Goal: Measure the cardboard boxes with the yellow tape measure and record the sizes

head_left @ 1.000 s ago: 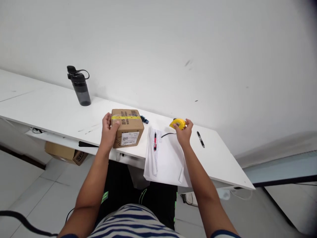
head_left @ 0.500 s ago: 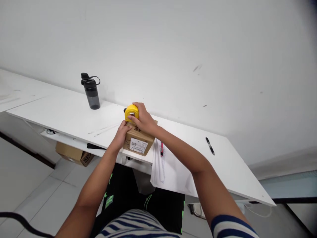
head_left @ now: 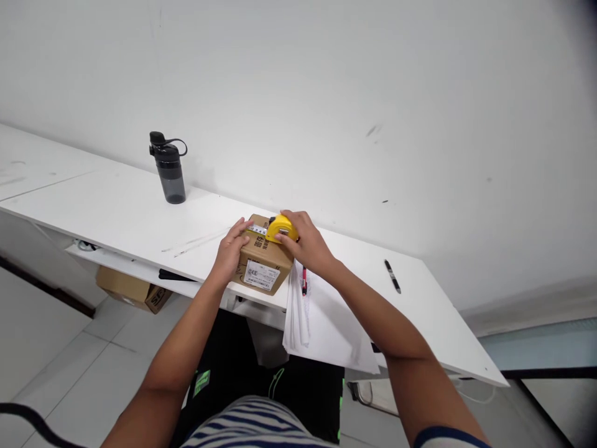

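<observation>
A long white desk [head_left: 116,211] runs along the wall. A stack of white paper [head_left: 326,317] overhangs its near edge, and a dark water bottle [head_left: 168,168] stands near the far edge. A cardboard box [head_left: 262,258] sits at the near edge, just left of the paper. The left hand [head_left: 232,247] presses its fingers against the box's left side, pinning the tape's end there. The right hand [head_left: 305,244] is clenched around a yellow tape measure [head_left: 280,229] on the box's top right edge. A red pen [head_left: 304,280] lies on the paper, and a black marker [head_left: 392,275] lies toward the right end. If the left fingers slip, the tape will likely snap back. A push could slide the box off the edge.
</observation>
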`<state>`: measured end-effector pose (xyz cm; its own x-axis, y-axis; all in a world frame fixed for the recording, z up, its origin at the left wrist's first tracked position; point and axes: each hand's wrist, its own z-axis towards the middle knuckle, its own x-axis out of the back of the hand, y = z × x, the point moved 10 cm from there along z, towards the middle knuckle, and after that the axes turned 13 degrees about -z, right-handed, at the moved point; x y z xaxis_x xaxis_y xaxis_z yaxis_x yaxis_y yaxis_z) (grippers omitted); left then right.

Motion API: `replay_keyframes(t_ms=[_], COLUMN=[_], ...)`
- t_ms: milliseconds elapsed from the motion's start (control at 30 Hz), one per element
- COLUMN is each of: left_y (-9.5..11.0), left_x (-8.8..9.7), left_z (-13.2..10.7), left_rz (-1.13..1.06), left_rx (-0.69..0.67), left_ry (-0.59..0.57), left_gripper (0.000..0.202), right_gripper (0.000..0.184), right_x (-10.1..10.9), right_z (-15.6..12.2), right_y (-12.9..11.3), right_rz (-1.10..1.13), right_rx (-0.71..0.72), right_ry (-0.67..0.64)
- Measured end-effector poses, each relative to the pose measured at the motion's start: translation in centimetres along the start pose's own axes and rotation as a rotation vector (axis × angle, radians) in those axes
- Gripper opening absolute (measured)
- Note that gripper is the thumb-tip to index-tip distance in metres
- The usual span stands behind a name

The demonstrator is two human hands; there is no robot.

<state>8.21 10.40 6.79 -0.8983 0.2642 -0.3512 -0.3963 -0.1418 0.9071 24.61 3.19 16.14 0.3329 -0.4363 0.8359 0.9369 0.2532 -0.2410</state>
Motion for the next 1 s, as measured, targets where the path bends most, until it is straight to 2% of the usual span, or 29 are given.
replay_keyframes(t_ms=[67,200,333,567,667,733,833,933,1000], left_y=[0.0,-0.4,-0.5,-0.2,-0.1,-0.1,-0.3,-0.5,-0.7], left_x=[-0.1,0.3,0.6,0.1,-0.2,-0.4,-0.4,0.7,1.4], left_z=[0.0,0.2,0.4,0.3,0.2,0.0,-0.3,-0.4,-0.1], left_rz=[0.039,0.084,0.128,0.139,0.126,0.128,0.099,0.098,0.115], left_rx=[0.013,0.001,-0.029,0.001,0.025,0.044,0.050,0.021,0.015], left_ry=[-0.019,-0.017,0.008,0.001,-0.012,-0.028,-0.041,0.023,0.063], left_gripper=[0.043,0.043,0.043,0.045,0.047,0.048,0.055,0.073,0.081], right_gripper=[0.049,0.049,0.050,0.050,0.052,0.052,0.050,0.050,0.050], right_x=[1.0,2.7,3.3,3.8,4.2,3.7,1.2,-1.9,-3.2], right_z=[-1.5,-3.8,-5.2,-6.1,-4.9,-3.2,0.2,3.5,5.0], right_y=[1.5,3.9,5.6,6.7,5.7,4.2,1.1,-1.8,-3.4], right_rz=[-0.002,-0.020,-0.006,0.029,0.035,0.030,0.016,0.026,0.042], right_rx=[-0.023,-0.058,-0.087,-0.135,-0.116,-0.064,0.021,0.087,0.130], right_ry=[0.004,0.041,0.070,0.112,0.159,0.165,0.100,0.028,0.018])
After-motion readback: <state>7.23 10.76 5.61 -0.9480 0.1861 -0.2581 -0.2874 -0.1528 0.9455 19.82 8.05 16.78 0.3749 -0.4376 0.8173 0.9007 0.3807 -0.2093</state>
